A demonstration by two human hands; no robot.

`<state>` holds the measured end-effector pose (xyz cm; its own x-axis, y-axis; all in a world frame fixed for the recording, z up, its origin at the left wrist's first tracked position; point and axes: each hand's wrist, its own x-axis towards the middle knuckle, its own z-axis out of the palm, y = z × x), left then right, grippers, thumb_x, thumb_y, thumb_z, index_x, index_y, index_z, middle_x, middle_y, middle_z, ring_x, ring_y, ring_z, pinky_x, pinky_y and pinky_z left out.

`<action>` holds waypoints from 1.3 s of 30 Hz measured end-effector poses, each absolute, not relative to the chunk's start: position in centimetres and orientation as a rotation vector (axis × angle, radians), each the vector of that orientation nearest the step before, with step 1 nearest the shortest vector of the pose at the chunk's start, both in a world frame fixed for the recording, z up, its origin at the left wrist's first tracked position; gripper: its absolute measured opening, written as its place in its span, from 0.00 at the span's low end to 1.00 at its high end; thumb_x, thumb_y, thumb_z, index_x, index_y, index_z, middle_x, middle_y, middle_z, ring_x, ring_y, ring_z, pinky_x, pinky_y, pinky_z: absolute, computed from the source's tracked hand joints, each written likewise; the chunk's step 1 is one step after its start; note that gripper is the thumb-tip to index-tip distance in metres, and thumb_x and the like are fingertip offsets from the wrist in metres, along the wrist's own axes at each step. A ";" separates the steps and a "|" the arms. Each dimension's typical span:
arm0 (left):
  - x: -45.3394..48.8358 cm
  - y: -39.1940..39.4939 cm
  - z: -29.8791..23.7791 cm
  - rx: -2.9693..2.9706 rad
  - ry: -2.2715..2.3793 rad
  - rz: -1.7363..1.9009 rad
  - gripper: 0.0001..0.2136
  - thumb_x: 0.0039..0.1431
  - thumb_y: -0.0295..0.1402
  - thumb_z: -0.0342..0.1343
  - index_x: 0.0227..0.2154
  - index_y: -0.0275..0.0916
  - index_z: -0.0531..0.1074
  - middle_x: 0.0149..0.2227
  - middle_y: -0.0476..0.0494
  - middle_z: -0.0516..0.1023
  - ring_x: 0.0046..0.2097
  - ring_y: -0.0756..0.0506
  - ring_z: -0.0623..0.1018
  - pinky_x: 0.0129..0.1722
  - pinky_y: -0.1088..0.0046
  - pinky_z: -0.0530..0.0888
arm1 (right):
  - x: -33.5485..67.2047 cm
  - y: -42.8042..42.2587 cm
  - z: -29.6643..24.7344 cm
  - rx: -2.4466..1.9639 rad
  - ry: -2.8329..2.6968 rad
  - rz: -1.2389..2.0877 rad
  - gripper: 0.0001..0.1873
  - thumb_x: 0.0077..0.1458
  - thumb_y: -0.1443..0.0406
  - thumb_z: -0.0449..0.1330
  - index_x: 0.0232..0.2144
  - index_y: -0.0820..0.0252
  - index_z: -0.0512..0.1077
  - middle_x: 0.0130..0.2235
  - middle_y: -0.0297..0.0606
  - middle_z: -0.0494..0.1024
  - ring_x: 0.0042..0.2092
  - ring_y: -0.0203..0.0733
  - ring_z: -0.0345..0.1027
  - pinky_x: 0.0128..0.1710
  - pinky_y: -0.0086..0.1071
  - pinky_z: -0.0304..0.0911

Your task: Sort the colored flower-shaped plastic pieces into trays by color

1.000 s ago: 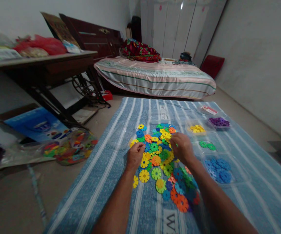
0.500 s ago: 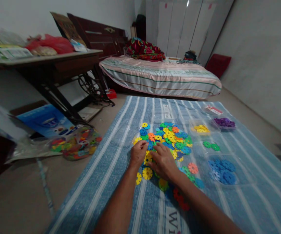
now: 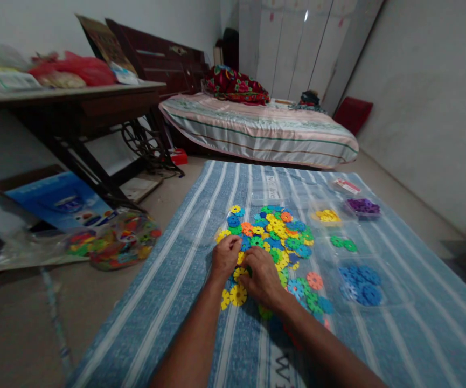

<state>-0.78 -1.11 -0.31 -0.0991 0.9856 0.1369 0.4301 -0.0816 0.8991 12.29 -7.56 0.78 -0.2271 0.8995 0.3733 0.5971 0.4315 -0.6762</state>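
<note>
A loose heap of flower-shaped plastic discs (image 3: 277, 226) in yellow, blue, green and orange lies on the striped cloth (image 3: 168, 302). At the heap's left side my left hand (image 3: 225, 261) has thumb and fingertips pinched together; whatever is between them is too small to make out. Close beside it, my right hand (image 3: 262, 275) curls its fingers down among the discs, and what they grip is hidden beneath. Yellow discs (image 3: 238, 295) lie between my wrists. Green and blue discs (image 3: 311, 299) spread right of my right forearm, which partly covers some red ones.
Clear tubs on the right hold blue discs (image 3: 362, 283), green discs (image 3: 343, 243), yellow discs (image 3: 328, 215) and purple discs (image 3: 362, 206). A red-and-white label (image 3: 348, 186) lies behind. Bed (image 3: 265, 129) stands beyond; a bag of colourful pieces (image 3: 123, 240) sits on the floor left.
My right hand has drawn slightly back and left, its fingers more curled. My left hand stays pinched at the heap's left side. The whole view has shifted a little.
</note>
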 end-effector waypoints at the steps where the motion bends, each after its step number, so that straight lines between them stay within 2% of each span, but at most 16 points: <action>1: -0.8 -1.1 -0.3 1.559 1.577 1.149 0.08 0.51 0.37 0.52 0.29 0.42 0.74 0.31 0.50 0.80 0.33 0.47 0.79 0.36 0.74 0.74 | 12.2 -7.6 1.0 -1.264 -1.912 0.546 0.11 0.39 0.74 0.65 0.24 0.57 0.67 0.38 0.40 0.74 0.47 0.52 0.66 0.48 0.44 0.62; 5: -0.9 -1.0 -0.4 1.580 1.585 1.139 0.08 0.52 0.38 0.52 0.29 0.42 0.73 0.30 0.50 0.80 0.33 0.48 0.78 0.36 0.74 0.74 | 12.9 -7.9 2.3 -1.261 -1.872 0.621 0.11 0.45 0.71 0.64 0.19 0.57 0.66 0.33 0.36 0.74 0.39 0.44 0.69 0.40 0.36 0.64; 9: -0.9 -0.8 -0.6 1.591 1.596 1.140 0.09 0.51 0.40 0.52 0.28 0.42 0.73 0.30 0.51 0.79 0.33 0.47 0.78 0.36 0.74 0.73 | 17.3 -6.4 4.3 -1.314 -1.755 0.612 0.08 0.49 0.66 0.63 0.21 0.57 0.69 0.35 0.36 0.77 0.42 0.44 0.71 0.43 0.35 0.64; 12: -1.0 -0.7 -0.8 1.603 1.580 1.159 0.09 0.51 0.40 0.52 0.28 0.42 0.73 0.30 0.51 0.79 0.33 0.47 0.78 0.37 0.74 0.73 | 23.5 -3.9 6.3 -1.448 -1.604 0.244 0.09 0.50 0.61 0.63 0.23 0.57 0.70 0.34 0.39 0.77 0.40 0.46 0.72 0.43 0.39 0.64; 15: -1.0 -0.7 -1.1 1.607 1.570 1.175 0.09 0.51 0.40 0.52 0.28 0.41 0.74 0.29 0.50 0.79 0.33 0.47 0.78 0.36 0.73 0.74 | 29.0 -1.8 7.8 -1.551 -1.441 -0.296 0.08 0.52 0.59 0.60 0.26 0.58 0.71 0.32 0.42 0.77 0.39 0.49 0.70 0.44 0.44 0.63; 17: -1.0 -0.6 -1.3 1.605 1.579 1.173 0.09 0.51 0.39 0.53 0.28 0.42 0.74 0.29 0.50 0.79 0.33 0.47 0.78 0.36 0.73 0.74 | 30.3 -1.6 7.9 -1.565 -1.416 -0.444 0.09 0.54 0.59 0.58 0.31 0.58 0.73 0.33 0.43 0.77 0.39 0.50 0.70 0.44 0.45 0.64; 21: -0.9 -0.6 -1.4 1.606 1.587 1.168 0.08 0.51 0.38 0.53 0.28 0.42 0.74 0.30 0.50 0.79 0.33 0.48 0.78 0.36 0.74 0.74 | 26.0 -4.0 5.6 -1.419 -1.700 -0.180 0.10 0.58 0.59 0.56 0.31 0.57 0.73 0.34 0.41 0.77 0.38 0.46 0.71 0.41 0.40 0.67; 24: -0.8 -0.8 -1.2 1.612 1.578 1.159 0.09 0.52 0.39 0.52 0.28 0.41 0.74 0.29 0.50 0.79 0.32 0.48 0.78 0.35 0.74 0.73 | 20.2 -7.1 3.3 -1.242 -1.974 0.082 0.07 0.59 0.63 0.56 0.32 0.56 0.74 0.36 0.42 0.77 0.41 0.44 0.71 0.43 0.38 0.68; 26: -0.8 -1.0 -1.0 1.611 1.567 1.159 0.09 0.52 0.39 0.52 0.28 0.41 0.74 0.29 0.50 0.79 0.32 0.48 0.78 0.35 0.74 0.73 | 17.0 -8.8 2.3 -1.128 -2.114 0.181 0.06 0.58 0.63 0.57 0.34 0.56 0.74 0.40 0.43 0.77 0.46 0.46 0.70 0.47 0.40 0.67; 30: -0.7 -1.1 -0.6 1.575 1.566 1.152 0.08 0.52 0.37 0.52 0.29 0.41 0.74 0.30 0.49 0.80 0.33 0.47 0.79 0.36 0.74 0.74 | 13.4 -10.6 1.1 -1.090 -2.309 0.138 0.12 0.53 0.59 0.62 0.39 0.59 0.74 0.51 0.49 0.73 0.58 0.57 0.60 0.55 0.51 0.62; 35: -0.6 -1.1 -0.6 1.530 1.570 1.145 0.08 0.52 0.37 0.53 0.30 0.41 0.74 0.31 0.49 0.80 0.33 0.48 0.79 0.36 0.74 0.74 | 12.4 -11.2 0.2 -1.175 -2.374 0.059 0.09 0.53 0.61 0.64 0.36 0.60 0.75 0.53 0.50 0.72 0.60 0.56 0.58 0.57 0.52 0.60; 39: -0.6 -1.1 -0.7 1.546 1.588 1.149 0.07 0.52 0.36 0.53 0.30 0.41 0.74 0.31 0.49 0.80 0.33 0.48 0.79 0.36 0.74 0.74 | 12.8 -11.4 -0.3 -1.193 -2.302 0.141 0.08 0.51 0.63 0.65 0.34 0.60 0.75 0.54 0.51 0.71 0.61 0.57 0.57 0.57 0.53 0.60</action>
<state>-0.55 -1.06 -0.69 -0.1088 0.9855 0.1300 0.4318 -0.0710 0.8992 12.78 -11.42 -0.30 -0.4637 0.7838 0.4131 0.7275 0.6030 -0.3274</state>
